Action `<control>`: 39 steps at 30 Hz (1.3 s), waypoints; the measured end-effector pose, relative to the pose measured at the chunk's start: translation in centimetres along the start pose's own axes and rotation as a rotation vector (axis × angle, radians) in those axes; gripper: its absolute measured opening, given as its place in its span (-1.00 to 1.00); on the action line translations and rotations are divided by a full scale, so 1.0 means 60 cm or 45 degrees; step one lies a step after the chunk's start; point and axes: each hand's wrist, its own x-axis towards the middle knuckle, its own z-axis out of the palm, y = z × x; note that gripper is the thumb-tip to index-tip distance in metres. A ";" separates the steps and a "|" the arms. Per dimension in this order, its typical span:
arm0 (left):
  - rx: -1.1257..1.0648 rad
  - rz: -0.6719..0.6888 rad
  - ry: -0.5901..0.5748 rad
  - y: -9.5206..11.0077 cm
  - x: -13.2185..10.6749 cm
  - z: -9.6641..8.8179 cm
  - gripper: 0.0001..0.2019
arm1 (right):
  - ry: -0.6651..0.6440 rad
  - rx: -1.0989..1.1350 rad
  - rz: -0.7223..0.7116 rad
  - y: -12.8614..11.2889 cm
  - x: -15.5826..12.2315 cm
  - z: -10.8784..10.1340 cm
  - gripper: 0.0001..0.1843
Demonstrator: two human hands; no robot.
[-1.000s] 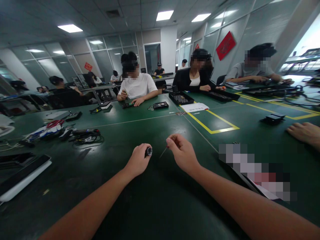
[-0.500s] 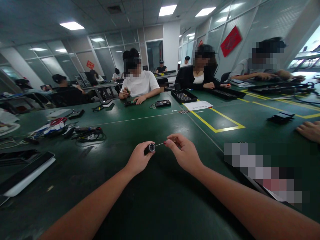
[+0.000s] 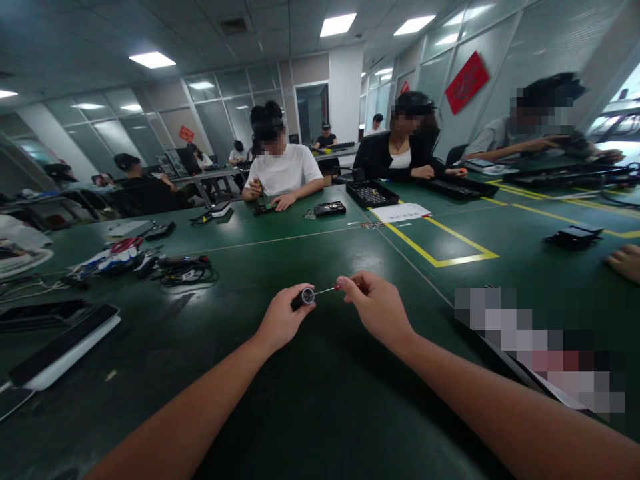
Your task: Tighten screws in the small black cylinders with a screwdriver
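My left hand [image 3: 281, 320] is closed around a short black cylinder [image 3: 303, 297], whose round, metal-rimmed end faces me. In my right hand [image 3: 377, 303] is a thin screwdriver [image 3: 327, 290] with a red part by the fingertips; most of its handle is hidden by the fingers. The metal shaft points left, and its tip meets the side of the cylinder near the rim. Both hands are held above the green table [image 3: 320, 400], close together.
Bundled cables [image 3: 185, 270] and a black-and-white device [image 3: 70, 347] lie left. A blurred-out flat item [image 3: 540, 353] lies right. Across the table sit a person in white [image 3: 285, 167], a black parts tray [image 3: 373, 193] and a paper sheet [image 3: 403, 212]. A co-worker's hand [image 3: 625, 261] rests at the right edge.
The whole view has shifted slightly, so most things appear a little farther right. Both hands keep their hold, with the screwdriver still against the cylinder.
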 end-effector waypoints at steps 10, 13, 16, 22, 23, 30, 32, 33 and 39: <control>0.021 0.048 -0.025 -0.001 -0.001 0.000 -0.65 | 0.054 -0.064 0.050 0.007 0.008 -0.003 -0.47; 0.024 0.057 -0.036 0.002 -0.001 -0.001 -0.65 | 0.059 -0.076 0.060 0.008 0.009 -0.003 -0.43; 0.034 0.069 -0.031 0.001 -0.001 0.001 -0.65 | 0.070 -0.151 0.040 0.007 0.009 -0.002 -0.34; 0.061 0.069 -0.026 -0.006 0.001 0.004 -0.63 | 0.017 -0.231 0.006 0.000 0.005 0.000 -0.33; 0.070 0.058 -0.033 -0.006 0.000 0.003 -0.62 | 0.006 -0.240 0.004 -0.002 0.004 0.000 -0.34; 0.108 0.026 -0.061 -0.005 0.000 -0.001 -0.63 | -0.139 -0.248 0.020 -0.008 0.005 -0.007 -0.47; 0.090 0.019 -0.044 -0.007 0.000 -0.001 -0.64 | -0.169 -0.256 -0.013 -0.006 0.008 -0.007 -0.49; 0.077 0.014 -0.037 -0.007 0.000 -0.002 -0.64 | -0.183 -0.256 -0.028 -0.004 0.009 -0.007 -0.51; 0.044 -0.004 -0.034 -0.007 0.000 -0.004 -0.65 | -0.269 -0.092 -0.107 0.004 0.007 -0.004 -0.81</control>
